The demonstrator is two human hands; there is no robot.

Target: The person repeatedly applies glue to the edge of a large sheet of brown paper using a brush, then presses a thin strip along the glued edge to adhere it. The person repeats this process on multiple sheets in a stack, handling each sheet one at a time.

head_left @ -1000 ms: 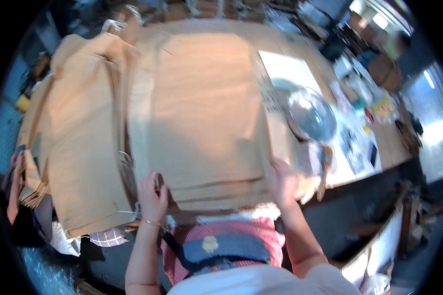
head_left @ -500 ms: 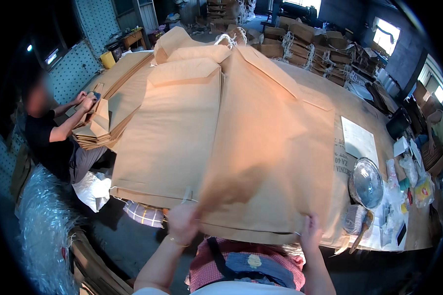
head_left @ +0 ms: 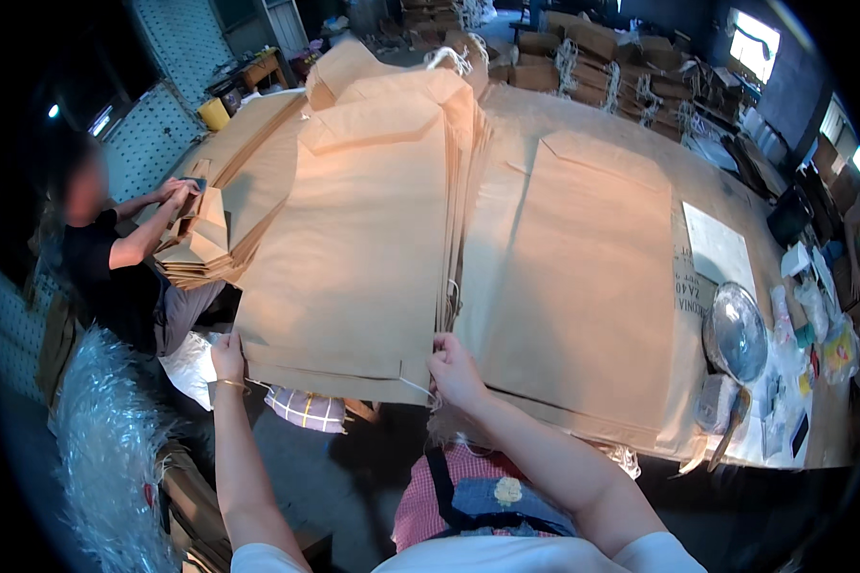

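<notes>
A large brown paper bag (head_left: 354, 248) lies on top of a thick stack at the middle left of the table. My left hand (head_left: 227, 358) is closed on its near left edge, by the corner. At its near right corner my right hand (head_left: 456, 371) is closed too, fingers pinching the edge, with a white string beside them. Another brown paper bag (head_left: 583, 286) lies flat to the right of the stack, touched by neither hand. The far ends of the stacked bags are folded over in a slanted flap.
At the left a person (head_left: 105, 248) in a dark top handles a pile of folded paper (head_left: 196, 253). A metal bowl (head_left: 736, 329), a brush (head_left: 731, 430) and plastic bags (head_left: 839, 351) sit on the table's right side. Clear plastic strands (head_left: 115, 458) hang at lower left. Tied bundles (head_left: 592, 72) stand behind.
The bag that both hands held over the middle now lies flat at the right, released. Both hands have shifted left and taken hold of the top bag on the stack.
</notes>
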